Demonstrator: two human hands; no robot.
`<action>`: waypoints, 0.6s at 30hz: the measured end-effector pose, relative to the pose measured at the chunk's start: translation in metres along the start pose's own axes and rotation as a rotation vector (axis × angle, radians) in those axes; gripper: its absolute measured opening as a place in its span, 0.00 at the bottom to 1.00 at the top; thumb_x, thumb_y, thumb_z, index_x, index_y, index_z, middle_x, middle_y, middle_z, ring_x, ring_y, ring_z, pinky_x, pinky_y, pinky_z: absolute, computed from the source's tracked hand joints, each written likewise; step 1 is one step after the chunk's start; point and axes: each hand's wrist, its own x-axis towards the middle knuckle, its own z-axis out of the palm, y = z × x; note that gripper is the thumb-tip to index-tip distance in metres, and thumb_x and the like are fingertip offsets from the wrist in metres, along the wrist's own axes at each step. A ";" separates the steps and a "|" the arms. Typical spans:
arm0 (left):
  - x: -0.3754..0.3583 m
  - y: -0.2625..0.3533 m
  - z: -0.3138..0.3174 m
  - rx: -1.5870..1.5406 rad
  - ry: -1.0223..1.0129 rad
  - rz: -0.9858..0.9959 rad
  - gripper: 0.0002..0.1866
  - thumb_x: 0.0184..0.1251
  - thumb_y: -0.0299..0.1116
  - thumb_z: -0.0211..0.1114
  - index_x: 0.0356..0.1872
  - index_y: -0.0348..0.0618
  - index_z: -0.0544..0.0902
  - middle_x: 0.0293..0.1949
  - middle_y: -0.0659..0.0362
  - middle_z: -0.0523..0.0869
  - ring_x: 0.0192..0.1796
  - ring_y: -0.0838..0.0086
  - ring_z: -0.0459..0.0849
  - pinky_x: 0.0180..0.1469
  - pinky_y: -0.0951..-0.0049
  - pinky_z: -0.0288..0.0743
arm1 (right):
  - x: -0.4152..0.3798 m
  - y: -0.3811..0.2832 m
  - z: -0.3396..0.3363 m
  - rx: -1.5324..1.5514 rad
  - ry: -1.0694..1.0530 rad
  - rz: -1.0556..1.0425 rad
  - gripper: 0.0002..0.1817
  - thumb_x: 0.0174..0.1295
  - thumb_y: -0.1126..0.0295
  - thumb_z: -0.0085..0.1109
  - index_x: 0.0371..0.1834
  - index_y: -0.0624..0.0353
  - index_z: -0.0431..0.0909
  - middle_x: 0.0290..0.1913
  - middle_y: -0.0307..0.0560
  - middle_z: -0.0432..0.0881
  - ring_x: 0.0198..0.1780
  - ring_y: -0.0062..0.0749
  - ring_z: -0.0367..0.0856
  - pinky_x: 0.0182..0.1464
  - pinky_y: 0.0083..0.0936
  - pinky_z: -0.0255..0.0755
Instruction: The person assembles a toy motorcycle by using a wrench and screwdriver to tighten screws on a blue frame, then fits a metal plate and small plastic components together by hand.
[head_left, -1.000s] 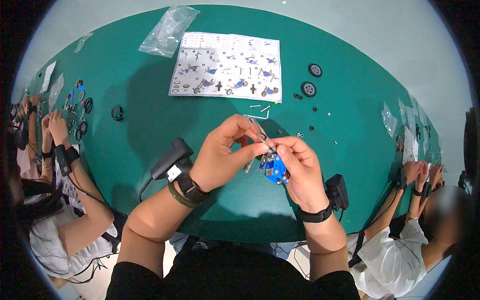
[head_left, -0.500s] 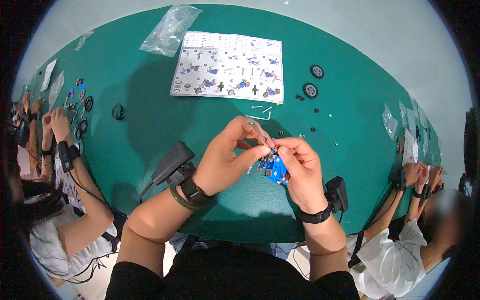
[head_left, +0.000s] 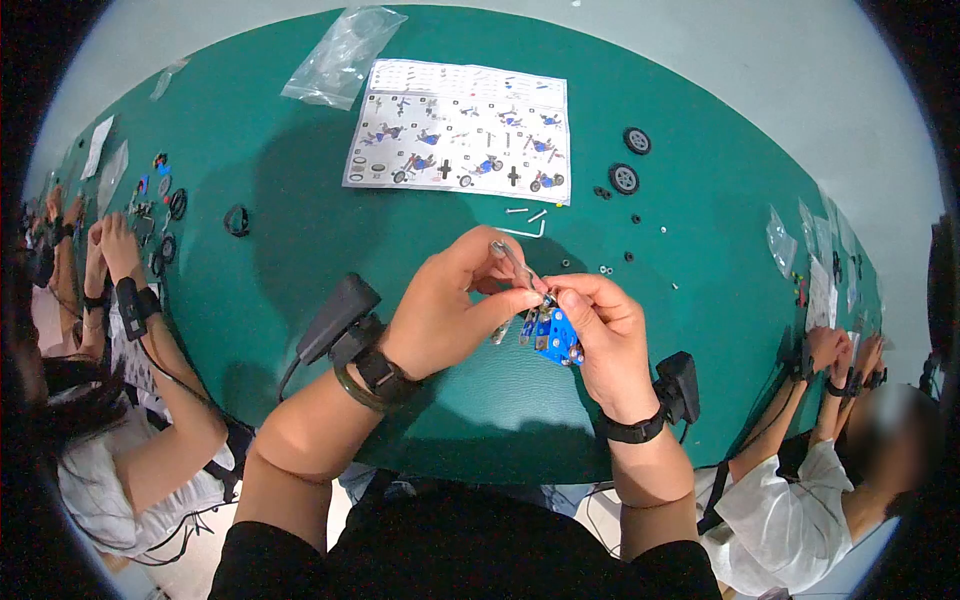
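Observation:
Low over the green table (head_left: pixel 300 220), both hands meet at a small blue and metal assembly (head_left: pixel 557 338). My right hand (head_left: pixel 610 340) is closed on its upper right side, thumb and fingers pinching it. My left hand (head_left: pixel 455 300) pinches a grey metal piece (head_left: pixel 512 258) that sticks up between its fingers and touches the top of the assembly. Just beyond the hands lie a hex key (head_left: pixel 528 234) and two screws (head_left: pixel 527 213). The exact contact point between the pieces is hidden by the fingertips.
A printed instruction sheet (head_left: pixel 458 130) lies ahead, with a clear plastic bag (head_left: pixel 345 58) behind it. Two black wheels (head_left: pixel 624 179) and small nuts lie to the right. A black band (head_left: pixel 237 221) is at left. Other people work at both sides.
The blue assembly has turned slightly and shifted a little right. My left hand has moved slightly, still pinching the grey piece. The view has shifted a bit.

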 end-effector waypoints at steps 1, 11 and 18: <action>0.000 0.000 0.000 -0.023 0.005 -0.007 0.12 0.56 0.23 0.65 0.37 0.41 0.71 0.34 0.59 0.81 0.39 0.78 0.80 0.41 0.79 0.74 | 0.000 0.000 0.001 -0.005 0.005 0.007 0.10 0.63 0.72 0.54 0.44 0.62 0.78 0.39 0.41 0.82 0.37 0.16 0.77 0.39 0.13 0.70; 0.002 -0.001 -0.004 -0.136 -0.028 -0.076 0.12 0.55 0.19 0.65 0.34 0.40 0.70 0.31 0.61 0.80 0.38 0.79 0.81 0.39 0.81 0.75 | 0.002 0.001 -0.002 0.007 0.027 0.103 0.09 0.62 0.72 0.55 0.42 0.64 0.80 0.37 0.41 0.83 0.36 0.16 0.77 0.39 0.13 0.70; 0.001 -0.004 -0.003 -0.137 -0.037 -0.130 0.12 0.54 0.19 0.65 0.35 0.40 0.71 0.30 0.62 0.80 0.38 0.80 0.81 0.39 0.81 0.75 | 0.002 0.002 -0.002 -0.034 0.038 0.084 0.09 0.62 0.72 0.55 0.41 0.64 0.80 0.36 0.41 0.83 0.36 0.16 0.77 0.38 0.13 0.71</action>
